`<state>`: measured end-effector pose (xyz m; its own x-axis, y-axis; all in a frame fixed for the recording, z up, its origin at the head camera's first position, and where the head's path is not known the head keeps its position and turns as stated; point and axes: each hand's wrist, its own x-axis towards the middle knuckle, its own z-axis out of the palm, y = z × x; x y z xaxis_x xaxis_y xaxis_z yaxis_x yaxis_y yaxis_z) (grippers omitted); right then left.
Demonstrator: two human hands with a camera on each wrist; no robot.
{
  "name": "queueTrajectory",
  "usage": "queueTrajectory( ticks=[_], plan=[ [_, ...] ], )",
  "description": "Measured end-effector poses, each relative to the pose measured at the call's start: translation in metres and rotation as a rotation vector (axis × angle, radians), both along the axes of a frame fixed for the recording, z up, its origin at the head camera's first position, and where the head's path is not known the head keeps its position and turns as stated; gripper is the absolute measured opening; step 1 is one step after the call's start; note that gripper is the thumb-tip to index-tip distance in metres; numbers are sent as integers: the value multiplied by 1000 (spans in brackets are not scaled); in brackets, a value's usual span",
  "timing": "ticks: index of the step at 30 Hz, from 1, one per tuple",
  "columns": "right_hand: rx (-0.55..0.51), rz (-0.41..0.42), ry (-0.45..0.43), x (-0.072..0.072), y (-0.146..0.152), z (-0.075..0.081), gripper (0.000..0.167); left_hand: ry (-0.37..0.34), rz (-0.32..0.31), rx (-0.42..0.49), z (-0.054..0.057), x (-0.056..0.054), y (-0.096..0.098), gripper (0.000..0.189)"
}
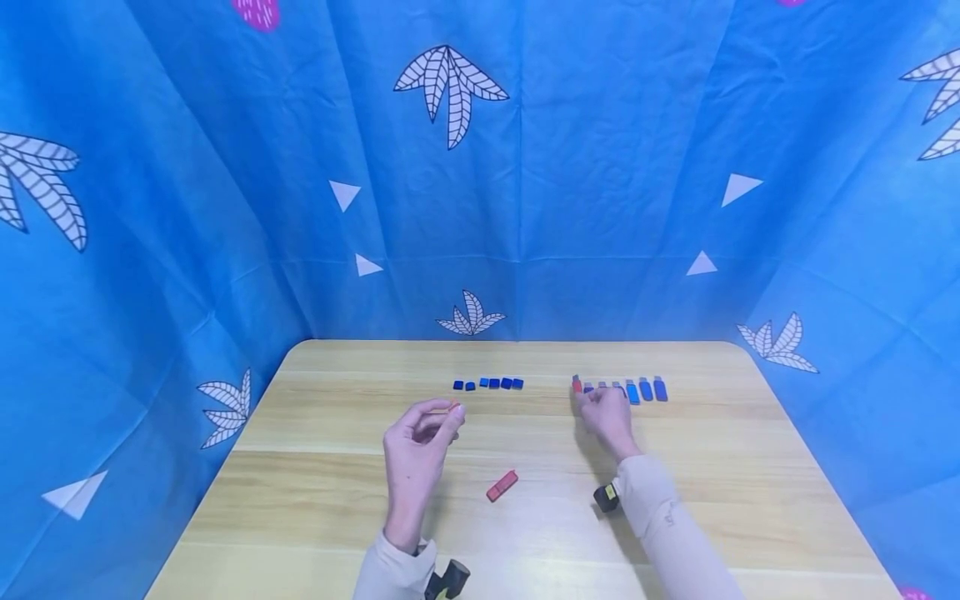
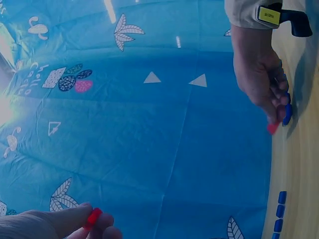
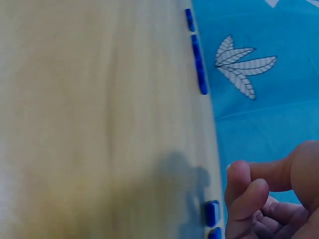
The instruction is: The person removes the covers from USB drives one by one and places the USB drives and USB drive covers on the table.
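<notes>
My left hand (image 1: 420,450) pinches a small red cap (image 2: 93,217) between thumb and fingertips, above the left middle of the table. At the far right, my right hand (image 1: 607,417) holds a red USB stick (image 1: 577,385) by its lower end, metal plug pointing away. This stick is at the left end of a row of several blue USB sticks (image 1: 647,390), some partly covered by the right hand. A second red USB stick (image 1: 502,485) lies slanted between the forearms. In the right wrist view the thumb and fingers (image 3: 249,199) hide the held stick.
Several small blue caps (image 1: 494,383) form a row near the back of the wooden table (image 1: 300,500), left of the sticks. A blue patterned cloth (image 1: 600,167) hangs behind and on both sides. Each wrist carries a black camera (image 1: 606,497).
</notes>
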<state>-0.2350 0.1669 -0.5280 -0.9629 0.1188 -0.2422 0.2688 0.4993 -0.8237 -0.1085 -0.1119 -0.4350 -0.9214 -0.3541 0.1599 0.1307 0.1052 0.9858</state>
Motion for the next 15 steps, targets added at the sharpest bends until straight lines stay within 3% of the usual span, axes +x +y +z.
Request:
queueTrajectory(
  ticks=[6, 15],
  plan=[
    [37, -12, -51, 2, -1, -11, 49, -40, -42, -42, -3, 0, 3, 20],
    [52, -22, -91, -3, 0, -14, 52, -33, -88, -101, -7, -3, 6, 18]
  ],
)
